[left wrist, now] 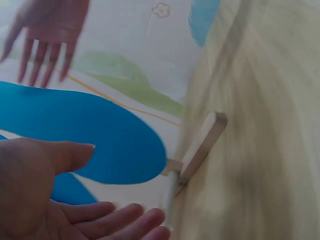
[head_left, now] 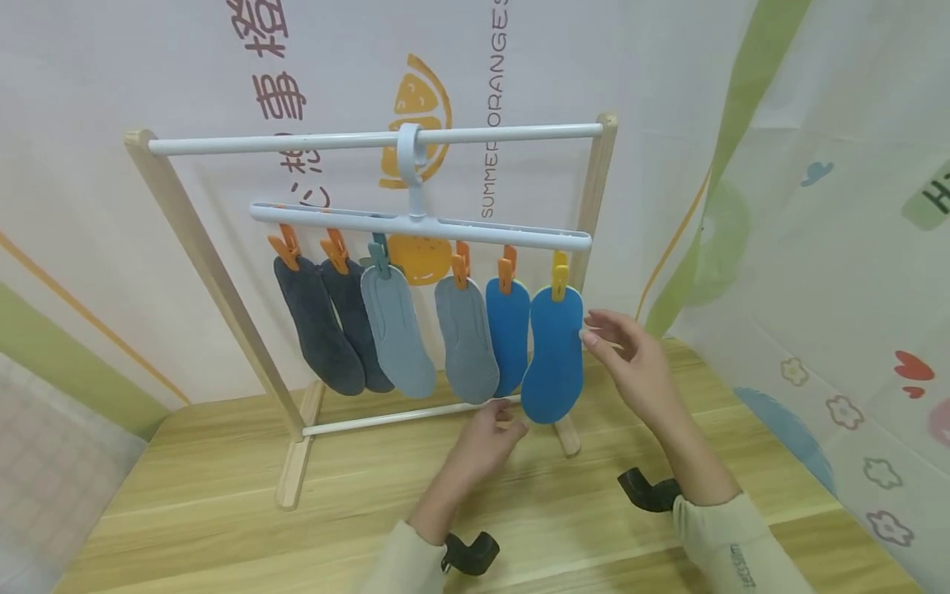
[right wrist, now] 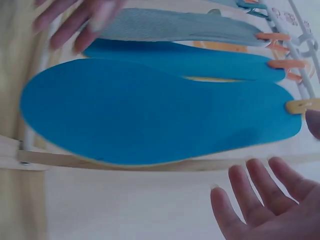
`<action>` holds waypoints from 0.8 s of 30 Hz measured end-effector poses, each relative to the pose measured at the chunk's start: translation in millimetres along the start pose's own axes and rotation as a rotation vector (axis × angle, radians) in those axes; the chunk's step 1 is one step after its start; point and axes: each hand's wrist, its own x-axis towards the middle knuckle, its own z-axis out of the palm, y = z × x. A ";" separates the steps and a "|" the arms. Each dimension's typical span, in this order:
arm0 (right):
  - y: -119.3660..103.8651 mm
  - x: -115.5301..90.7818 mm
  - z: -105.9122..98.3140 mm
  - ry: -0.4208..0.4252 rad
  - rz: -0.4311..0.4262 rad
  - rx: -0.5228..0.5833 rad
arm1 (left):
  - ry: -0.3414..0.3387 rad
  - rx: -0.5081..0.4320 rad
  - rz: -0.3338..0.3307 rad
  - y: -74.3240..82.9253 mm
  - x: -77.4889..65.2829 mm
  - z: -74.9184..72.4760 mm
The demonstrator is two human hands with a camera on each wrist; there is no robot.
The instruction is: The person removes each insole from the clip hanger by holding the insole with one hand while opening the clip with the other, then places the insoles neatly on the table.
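Observation:
A blue insole (head_left: 552, 355) hangs toe-down at the right end of a pale hanger (head_left: 475, 227), clipped by a yellow clothespin (head_left: 560, 276). My right hand (head_left: 631, 355) is beside its right edge, thumb and fingers parted; the right wrist view shows these fingers extended and holding nothing. Low in front of the rack, my left hand (head_left: 490, 441) is near the lower ends of the insoles, palm bare and fingers spread in the left wrist view. Behind the front blue insole hangs another blue insole (head_left: 508, 330), then a grey insole (head_left: 466, 342), each on an orange clothespin.
Further left hang a light blue-grey insole (head_left: 398, 330) on a teal clothespin and two dark insoles (head_left: 319, 330) on orange ones. The hanger hooks over the top bar (head_left: 275, 143) of a wooden-legged rack. It stands on a wood-grain table (head_left: 223, 470) before a printed curtain (head_left: 668, 82).

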 end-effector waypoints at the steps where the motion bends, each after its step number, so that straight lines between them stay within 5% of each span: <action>1: -3.4 3.1 -0.2 0.012 -0.007 0.001 | -0.007 -0.030 0.008 -2.1 1.8 2.4; 13: -30.5 29.7 -1.3 0.013 -0.030 0.011 | -0.028 -0.322 0.086 -11.6 13.4 19.4; 24: -41.8 47.7 2.5 -0.028 -0.031 0.047 | -0.013 -0.285 0.140 -15.0 13.7 24.3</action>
